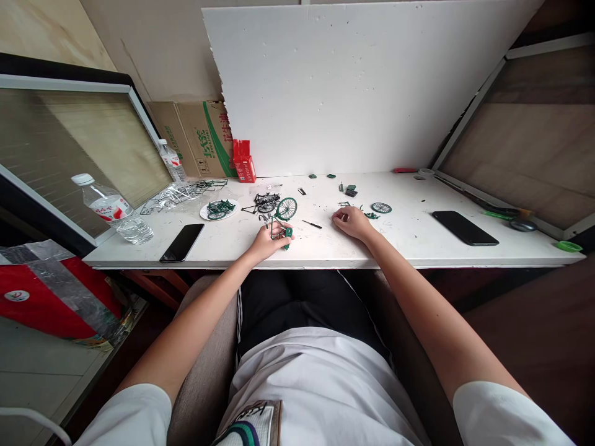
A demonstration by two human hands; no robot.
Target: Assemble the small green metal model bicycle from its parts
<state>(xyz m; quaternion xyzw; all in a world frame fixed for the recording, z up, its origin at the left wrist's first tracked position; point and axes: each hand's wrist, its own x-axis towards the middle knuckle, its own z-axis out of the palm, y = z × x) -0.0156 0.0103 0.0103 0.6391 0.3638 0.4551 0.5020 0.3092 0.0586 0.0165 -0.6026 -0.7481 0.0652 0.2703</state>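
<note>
Near the front edge of the white table [320, 248], my left hand [264, 244] is closed around a small green model bicycle [287, 209]. Its spoked green wheel points away from me, and a green boxy part is by my thumb. My fingers hide some of the frame. To the right, my right hand [352, 223] rests on the tabletop with its fingers curled and tips together; whatever they pinch is hidden. Small green parts [372, 216] and a loose spoked wheel [381, 208] lie just beyond it. Between the hands is a thin black screwdriver-like tool [312, 223].
A white plate [204, 212] holds green bicycle parts. Black part frames [267, 201] lie behind my left hand. Phones [182, 243] [465, 228] flank the work area. Water bottles [114, 210], a red box [244, 162] and a white board [334, 87] stand around the back and left.
</note>
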